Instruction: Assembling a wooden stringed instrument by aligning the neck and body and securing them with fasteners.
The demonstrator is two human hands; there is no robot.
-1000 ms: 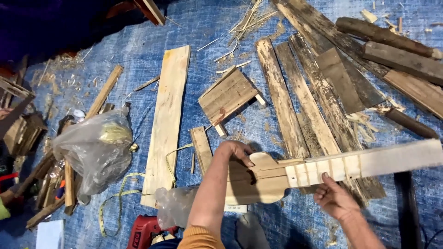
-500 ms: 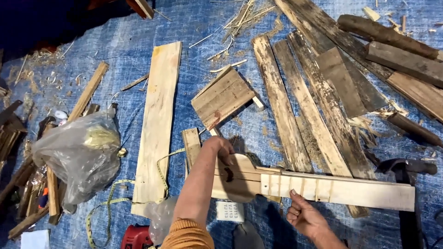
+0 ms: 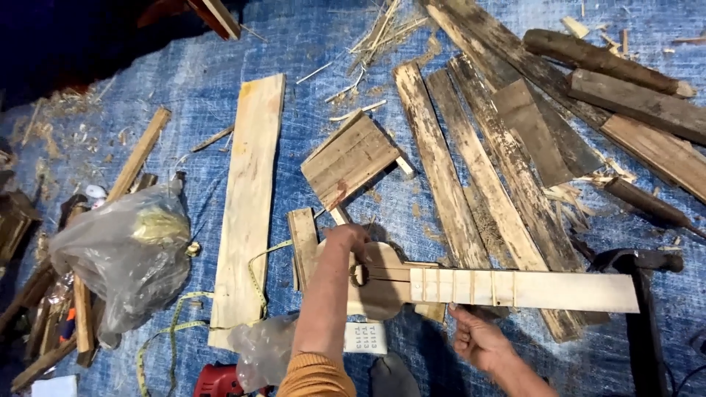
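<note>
A small unfinished wooden guitar lies across the blue tarp, its body to the left and its long pale fretted neck pointing right. My left hand rests on the guitar body, fingers curled over its upper edge near the sound hole. My right hand is under the neck just right of the body, supporting it from below. The far end of the neck reaches a dark metal tool.
A long pale plank lies left of the guitar, a small slatted panel above it. Weathered boards fan out at the right. A plastic bag, yellow tape measure and red power tool sit at lower left.
The guitar has come down from a raised tilt to lie nearly level on the tarp. My left hand stayed on its body; my right hand slid left, closer to the body.
</note>
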